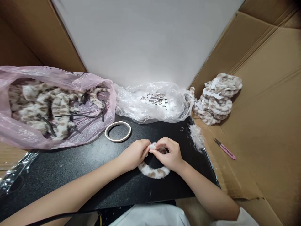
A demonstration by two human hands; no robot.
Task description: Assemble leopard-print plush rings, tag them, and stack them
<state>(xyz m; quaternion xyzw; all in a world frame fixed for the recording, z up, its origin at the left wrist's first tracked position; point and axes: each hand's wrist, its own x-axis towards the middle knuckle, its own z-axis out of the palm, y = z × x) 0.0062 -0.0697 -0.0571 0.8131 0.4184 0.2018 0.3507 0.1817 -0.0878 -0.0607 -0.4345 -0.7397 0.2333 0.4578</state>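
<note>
A white shirt (150, 216) lies nearest, at the bottom edge, with both bare forearms reaching past it over a black table (94, 169). Between the hands, near the front edge of the table, is a fluffy ring (154, 173), white with brown spots; its near curve shows in full, while the hands cover much of its sides and far part. A small white strip (152, 147) sits at the ring's far side. The right hand (171, 155) has thumb and forefinger bent into a loop, their tips nearly closed on the strip. The left hand (135, 153) has its fingers drawn together and curled, holding the ring just beside the strip's left end; its exact grip is hidden. Beyond the left hand a roll of tape (117, 140) lies flat. Behind that, on the left, a pink bag (28, 142) gapes open on spotted fur pieces (62, 106), with dark cords (80, 115) among them. Next to it, against the pale wall (150, 40), a clear bag (178, 110) holds many small slips (155, 99). To the right, spotted rings (218, 106) are heaped against the cardboard (265, 125), several bearing white tags (211, 93). Nearer than the heap are a tuft of pale fluff (197, 136) at the table's right edge and, apart from it, a pink-handled cutter (227, 150) lying on cardboard.
</note>
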